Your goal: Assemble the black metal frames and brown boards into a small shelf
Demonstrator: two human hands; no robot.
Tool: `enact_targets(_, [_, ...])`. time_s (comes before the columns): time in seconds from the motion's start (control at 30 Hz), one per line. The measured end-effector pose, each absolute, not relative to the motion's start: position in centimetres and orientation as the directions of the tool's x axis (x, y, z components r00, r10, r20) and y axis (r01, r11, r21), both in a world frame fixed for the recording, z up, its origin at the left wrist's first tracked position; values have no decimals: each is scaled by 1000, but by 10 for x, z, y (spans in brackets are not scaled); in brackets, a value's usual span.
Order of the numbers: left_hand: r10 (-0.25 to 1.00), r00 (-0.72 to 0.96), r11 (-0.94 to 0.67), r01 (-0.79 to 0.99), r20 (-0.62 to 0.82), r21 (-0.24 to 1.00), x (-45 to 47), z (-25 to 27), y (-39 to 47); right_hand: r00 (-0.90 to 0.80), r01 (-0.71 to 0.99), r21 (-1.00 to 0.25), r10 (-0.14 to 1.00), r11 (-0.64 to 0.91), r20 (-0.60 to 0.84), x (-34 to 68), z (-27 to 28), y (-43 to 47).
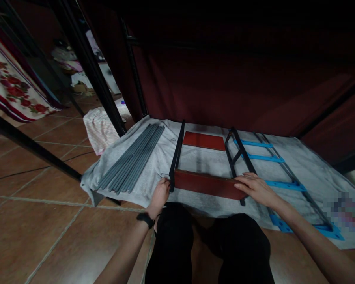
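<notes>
A long red-brown board point(207, 185) stands on its edge between two black metal side frames. My right hand point(256, 188) lies over its right end, fingers along the top edge and gripping it. At the left black side frame point(177, 152), my left hand point(161, 192) is closed, its fingertips pinched by the foot of the frame. A thin bent metal piece, like a hex key point(165, 174), shows just above those fingertips. What sits inside the pinch is mostly hidden. The right black side frame point(239, 148) has a slanted brace. A second red board point(204, 141) lies flat behind.
Grey metal tubes point(133, 157) lie side by side on the grey cloth point(154, 173) at left. Dark rods with blue crosspieces point(266, 158) lie at right. Black posts point(94, 75) and a dark red curtain point(239, 86) enclose the space. A cable point(47, 168) crosses the tiled floor.
</notes>
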State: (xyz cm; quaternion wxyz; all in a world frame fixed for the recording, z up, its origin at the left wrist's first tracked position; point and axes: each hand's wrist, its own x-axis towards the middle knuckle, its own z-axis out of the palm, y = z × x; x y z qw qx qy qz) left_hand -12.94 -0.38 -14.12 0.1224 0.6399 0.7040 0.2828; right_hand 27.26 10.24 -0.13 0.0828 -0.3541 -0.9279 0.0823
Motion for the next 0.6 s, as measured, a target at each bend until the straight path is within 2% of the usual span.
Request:
enact_targets(0.17, [992, -78, 20, 872, 98, 489, -140, -137, 5, -738, 642, -235, 672, 729, 69, 272, 0, 103])
enact_targets(0.37, [1000, -20, 9, 820, 13, 573, -155, -133, 17, -726, 653, -241, 684, 718, 71, 272, 0, 103])
enact_targets(0.43, [1000, 6, -23, 818, 31, 575, -157, -130, 15, -724, 650, -251, 685, 717, 81, 272, 0, 103])
enact_targets(0.6, [997, 66, -77, 874, 39, 480, -153, -127, 8, -730, 636, -263, 676, 726, 100, 274, -2, 104])
